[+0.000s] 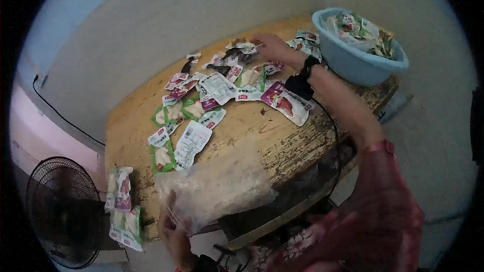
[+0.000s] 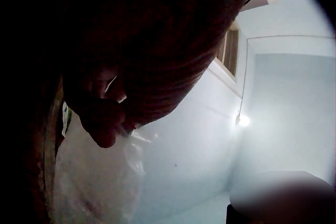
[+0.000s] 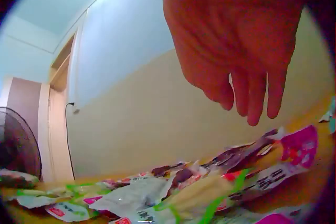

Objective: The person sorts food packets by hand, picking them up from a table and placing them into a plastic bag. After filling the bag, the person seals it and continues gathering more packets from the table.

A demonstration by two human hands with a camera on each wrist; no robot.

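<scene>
My left hand (image 1: 175,234) grips the edge of a clear plastic bag (image 1: 222,184) at the front of the wooden table. In the left wrist view that hand (image 2: 113,113) is dark, and the bag (image 2: 100,176) hangs below its fingers. My right hand (image 1: 276,50) reaches over the snack packets at the back. The right wrist view shows it (image 3: 236,45) with loosely extended fingers pointing down, above the packets and holding nothing. Beneath lie packets with dark contents (image 1: 219,68), a white printed packet (image 1: 218,88) and a purple-ended packet (image 3: 302,148).
A blue basin (image 1: 353,60) full of packets stands at the table's back right corner, with more packets (image 1: 306,45) beside it. Green-edged packets (image 1: 162,156) lie left of centre. Others (image 1: 126,226) sit at the left edge, near a black fan (image 1: 60,211). A cable (image 1: 337,146) trails from the right wrist.
</scene>
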